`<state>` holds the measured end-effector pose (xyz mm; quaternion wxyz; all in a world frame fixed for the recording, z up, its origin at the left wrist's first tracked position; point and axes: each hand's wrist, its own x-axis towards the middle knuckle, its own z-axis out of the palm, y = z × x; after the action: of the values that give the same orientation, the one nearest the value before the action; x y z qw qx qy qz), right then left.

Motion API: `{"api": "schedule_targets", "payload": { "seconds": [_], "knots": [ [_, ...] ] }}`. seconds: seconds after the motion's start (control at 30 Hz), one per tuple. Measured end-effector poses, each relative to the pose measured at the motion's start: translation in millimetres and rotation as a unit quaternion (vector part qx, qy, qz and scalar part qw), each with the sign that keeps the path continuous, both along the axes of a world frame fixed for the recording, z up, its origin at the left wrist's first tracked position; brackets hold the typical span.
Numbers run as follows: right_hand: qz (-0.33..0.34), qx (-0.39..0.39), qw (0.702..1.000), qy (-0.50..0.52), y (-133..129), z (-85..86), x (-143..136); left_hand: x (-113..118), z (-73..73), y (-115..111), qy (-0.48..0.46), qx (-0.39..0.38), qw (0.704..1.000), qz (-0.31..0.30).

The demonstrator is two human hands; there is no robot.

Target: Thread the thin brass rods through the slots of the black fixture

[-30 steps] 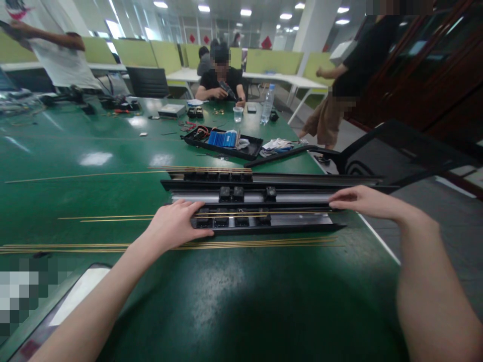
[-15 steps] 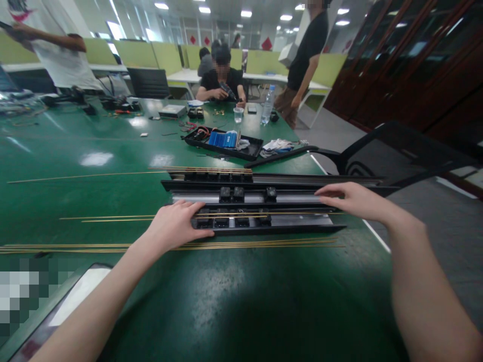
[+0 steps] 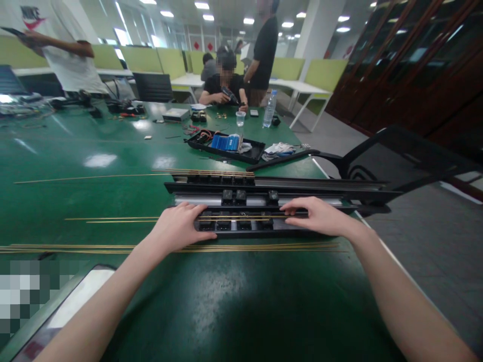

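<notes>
My left hand (image 3: 181,227) grips the left end of the front black channel (image 3: 245,234), fingers at its far wall and thumb at its near wall. Black blocks (image 3: 243,222) sit inside this channel, and thin brass-coloured rods (image 3: 121,220) lie lengthwise over them, passing under my left hand. Over the channel's right part is my right hand (image 3: 313,215), thumb and fingers apart, fingertips close to the rods' right ends; whether they touch cannot be made out. Behind lies a second channel (image 3: 313,199) with three black blocks (image 3: 240,196).
More rods (image 3: 256,247) lie in front of the channels, others (image 3: 211,172) behind. A black tray (image 3: 204,146) with blue items, cloth gloves (image 3: 278,151), a bottle (image 3: 269,109) and a cup (image 3: 240,118) stand farther back. A chair (image 3: 400,156) adjoins the right edge. A person (image 3: 226,85) sits opposite.
My right hand has moved left and nearer to me, from the second channel's right part to the front channel. My left hand stays on the front channel. A standing person in the background has shifted left.
</notes>
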<state>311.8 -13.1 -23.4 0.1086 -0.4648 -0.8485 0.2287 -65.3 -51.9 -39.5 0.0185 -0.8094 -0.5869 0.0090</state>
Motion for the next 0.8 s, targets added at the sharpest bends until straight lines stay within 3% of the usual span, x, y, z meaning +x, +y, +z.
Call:
{"api": "schedule_targets", "payload": {
  "seconds": [0.53, 0.8],
  "knots": [
    [0.064, 0.066, 0.996, -0.005, -5, -10.6, -26, 7, 8.7, 2, -0.002, -0.050, 0.998, 0.029],
    [0.036, 0.112, 0.992, 0.049, -7, -14.0, -29, 8, 7.1, 4, 0.005, -0.048, 0.999, 0.022]
  ]
}}
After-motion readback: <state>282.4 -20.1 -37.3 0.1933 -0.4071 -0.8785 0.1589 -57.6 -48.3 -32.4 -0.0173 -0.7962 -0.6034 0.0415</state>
